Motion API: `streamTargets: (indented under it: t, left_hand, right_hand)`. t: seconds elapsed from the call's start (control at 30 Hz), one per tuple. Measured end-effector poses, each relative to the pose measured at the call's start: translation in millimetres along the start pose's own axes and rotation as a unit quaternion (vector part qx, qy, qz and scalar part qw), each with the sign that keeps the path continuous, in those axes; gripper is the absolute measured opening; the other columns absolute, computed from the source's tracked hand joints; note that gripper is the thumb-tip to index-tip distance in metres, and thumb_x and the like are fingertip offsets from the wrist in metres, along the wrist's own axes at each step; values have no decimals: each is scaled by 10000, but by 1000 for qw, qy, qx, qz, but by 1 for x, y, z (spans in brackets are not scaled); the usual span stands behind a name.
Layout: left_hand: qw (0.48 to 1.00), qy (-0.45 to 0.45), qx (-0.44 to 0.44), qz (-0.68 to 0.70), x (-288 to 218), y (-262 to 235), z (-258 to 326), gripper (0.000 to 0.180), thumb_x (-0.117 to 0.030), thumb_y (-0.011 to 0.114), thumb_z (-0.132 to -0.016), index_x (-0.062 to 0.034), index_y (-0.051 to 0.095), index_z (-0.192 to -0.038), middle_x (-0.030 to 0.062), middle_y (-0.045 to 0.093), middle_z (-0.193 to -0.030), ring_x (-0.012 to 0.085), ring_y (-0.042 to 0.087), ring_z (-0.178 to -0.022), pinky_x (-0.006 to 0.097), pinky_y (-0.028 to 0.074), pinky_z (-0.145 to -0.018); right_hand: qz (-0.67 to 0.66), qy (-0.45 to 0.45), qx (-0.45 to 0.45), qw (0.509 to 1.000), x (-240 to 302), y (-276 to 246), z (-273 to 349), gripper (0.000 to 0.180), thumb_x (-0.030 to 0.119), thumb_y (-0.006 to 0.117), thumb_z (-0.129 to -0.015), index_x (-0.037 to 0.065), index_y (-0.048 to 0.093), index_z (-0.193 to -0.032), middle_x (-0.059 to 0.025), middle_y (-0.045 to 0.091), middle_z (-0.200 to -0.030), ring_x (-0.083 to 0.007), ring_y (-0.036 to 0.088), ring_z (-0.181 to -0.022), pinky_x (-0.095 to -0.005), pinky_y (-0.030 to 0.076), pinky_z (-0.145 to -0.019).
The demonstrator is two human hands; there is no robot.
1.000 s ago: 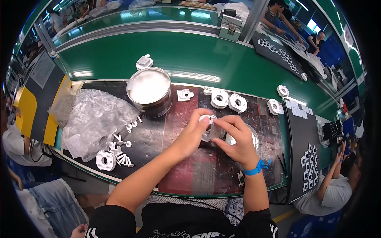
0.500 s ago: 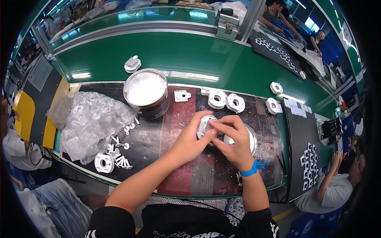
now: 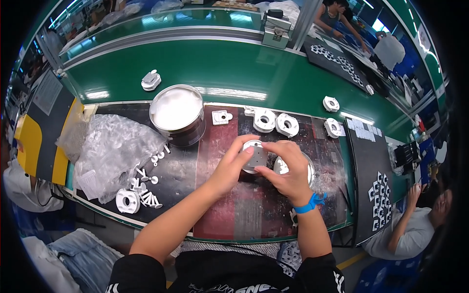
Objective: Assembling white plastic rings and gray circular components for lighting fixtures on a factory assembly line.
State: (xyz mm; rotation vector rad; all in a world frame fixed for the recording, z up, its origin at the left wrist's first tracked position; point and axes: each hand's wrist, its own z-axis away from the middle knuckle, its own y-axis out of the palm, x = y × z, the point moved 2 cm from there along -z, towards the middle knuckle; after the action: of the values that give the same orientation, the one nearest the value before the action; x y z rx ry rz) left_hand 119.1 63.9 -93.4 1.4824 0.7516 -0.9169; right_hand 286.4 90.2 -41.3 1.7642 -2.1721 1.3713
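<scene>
Over the middle of the bench, both hands hold a small white round housing with a flat grey square plate (image 3: 258,157) on its upper face. My left hand (image 3: 228,168) grips the housing from the left, its thumb on the plate's edge. From the right, my right hand (image 3: 292,168) closes on the same piece with thumb and index finger, a blue band at its wrist. Partly behind the right hand lies a round shiny metal dish (image 3: 311,171). Farther off rest two white ring-shaped housings (image 3: 265,120) and a small white plate-like part (image 3: 222,117).
A tin (image 3: 177,117) filled with white material stands left of centre. Beside it lie a clear plastic bag (image 3: 115,151) of white parts, loose white pins (image 3: 150,199) and a ring housing (image 3: 128,200). A green belt (image 3: 220,68) runs behind. At right, a black board (image 3: 364,185) carries small parts.
My right fingers have spread from a pinch over the housing to its side, and the grey plate now shows. White parts on the green belt have shifted left.
</scene>
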Motion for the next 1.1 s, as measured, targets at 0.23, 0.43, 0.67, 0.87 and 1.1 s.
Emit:
streamTargets:
  t: [0.23,0.43,0.67,0.87,1.1]
  left_hand:
    - [992,61,9,-106,2,-3,-2,439,-102,650,-914,-62,443,-1300,64,558,-1120,126,570,-987,269,514,-802]
    - [992,84,-42,-86,24,-24,-23,445,-103,670,-880,-60,452,-1265,59,567,-1046,128,568,-940,289,506,-778]
    - [992,80,-80,-47,20,-24,-19,362,-129,642,-919,-90,447,-1220,67,593,-877,121,588,-695,284,498,-512]
    - [997,40,-58,-41,7,-22,-11,388,-148,653,-920,-88,464,-1253,53,583,-1011,108,576,-895,275,511,-703]
    - [990,96,-99,-42,9,-24,-14,370,-86,638,-915,-62,444,-1229,91,592,-982,144,623,-783,285,536,-545]
  right_hand:
    - [41,-16,-19,999,0,7,0,527,101,836,-640,87,661,-1136,-95,663,-1062,-291,608,-985,-385,478,-849]
    - [-26,-50,-1,998,41,24,-1,233,29,737,-730,53,680,-954,-112,651,-911,-295,615,-854,-383,489,-766]
    - [-110,-100,278,949,121,127,-45,215,155,698,-806,43,650,-983,-148,616,-901,-351,620,-863,-443,502,-762]
    - [-61,-72,337,937,129,199,-64,200,191,649,-843,17,615,-936,-190,619,-930,-392,624,-863,-472,515,-751]
    - [-93,-75,358,926,119,192,-61,93,67,597,-797,1,626,-855,-229,654,-814,-410,650,-814,-491,523,-735]
